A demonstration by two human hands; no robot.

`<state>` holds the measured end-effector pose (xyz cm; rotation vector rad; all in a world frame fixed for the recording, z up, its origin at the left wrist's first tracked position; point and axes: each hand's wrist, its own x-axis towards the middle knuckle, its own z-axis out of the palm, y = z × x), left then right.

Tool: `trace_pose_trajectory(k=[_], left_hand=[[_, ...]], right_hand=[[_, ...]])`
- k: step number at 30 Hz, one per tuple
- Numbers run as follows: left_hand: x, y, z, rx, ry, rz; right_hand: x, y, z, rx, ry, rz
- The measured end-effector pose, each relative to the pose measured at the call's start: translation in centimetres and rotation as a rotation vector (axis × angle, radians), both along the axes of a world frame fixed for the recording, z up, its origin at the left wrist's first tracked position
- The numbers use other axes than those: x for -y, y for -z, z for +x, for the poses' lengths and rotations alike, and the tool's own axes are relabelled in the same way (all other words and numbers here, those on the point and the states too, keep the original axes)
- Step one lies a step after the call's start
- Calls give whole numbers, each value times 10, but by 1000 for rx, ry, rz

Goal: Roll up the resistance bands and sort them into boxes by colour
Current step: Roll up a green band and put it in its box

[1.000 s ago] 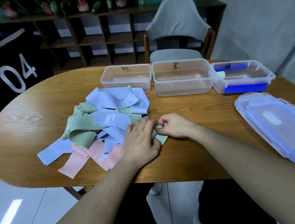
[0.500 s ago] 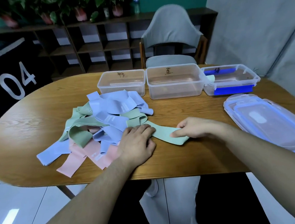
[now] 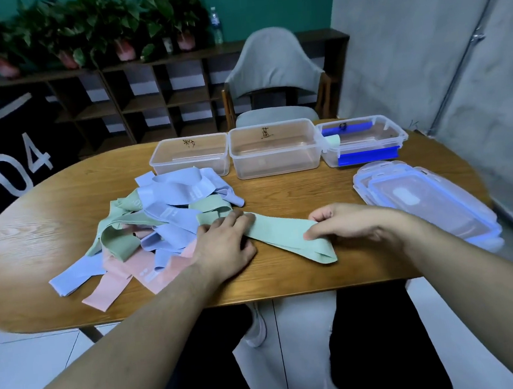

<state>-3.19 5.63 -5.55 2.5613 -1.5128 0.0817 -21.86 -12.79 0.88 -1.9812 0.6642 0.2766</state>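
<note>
The left hand (image 3: 222,244) presses flat on a green band (image 3: 286,235) near the table's (image 3: 51,243) front edge; the right hand (image 3: 344,222) pinches it; three clear boxes (image 3: 273,149) line the far edge, one holding a green band.

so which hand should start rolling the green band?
Probably right. The right hand already pinches the free end of the green band; the left hand presses its other end flat beside the pile, anchoring it.
</note>
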Motion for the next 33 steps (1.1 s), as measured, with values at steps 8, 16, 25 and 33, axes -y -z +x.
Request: trace_pose_trajectory(k=[8, 16, 25, 33], left_hand=[[17, -10, -38, -44, 44, 0], [17, -19, -73, -68, 127, -48], [23, -68, -132, -856, 216, -354], [21, -115, -163, -860, 220, -768]], right_hand=[[-10, -8, -13, 479, 175, 266], [-30, -28, -28, 710, 351, 383], [-36, -36, -61, 652, 371, 217], [-48, -51, -86, 676, 424, 160]])
